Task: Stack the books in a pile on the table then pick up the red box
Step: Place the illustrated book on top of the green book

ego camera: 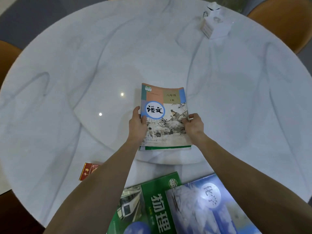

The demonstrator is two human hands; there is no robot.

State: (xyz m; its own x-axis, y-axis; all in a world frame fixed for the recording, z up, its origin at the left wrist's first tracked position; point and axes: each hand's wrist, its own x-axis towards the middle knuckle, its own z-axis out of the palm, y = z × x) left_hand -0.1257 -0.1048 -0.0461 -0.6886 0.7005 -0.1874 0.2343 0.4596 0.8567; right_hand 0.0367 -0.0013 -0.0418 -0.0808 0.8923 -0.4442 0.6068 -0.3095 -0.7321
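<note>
A round white marble table (67,65) carries everything. Left hand (137,126) and right hand (194,125) grip the Chinese textbook (166,115) atop a green-edged book (167,147). Green physics book (152,205) and blue chemistry book (206,208) lie nearer; red box (87,171) sits left.

On the round white marbled surface (67,81), the orange-and-blue Chinese textbook (166,105) lies near the middle, on top of a green-edged book (168,147) whose near edge shows under it. My left hand (137,125) is at the top book's left edge and my right hand (194,125) at its right edge, fingers (185,123) touching the cover. Nearer to me, at the surface's near edge, lies the green physics textbook (152,200), and the blue chemistry textbook (202,208) overlaps its right side. The red box (88,171) sits to the left of my left forearm, apart from the books. Far behind, to the right, stands a white tissue box (214,22).
</note>
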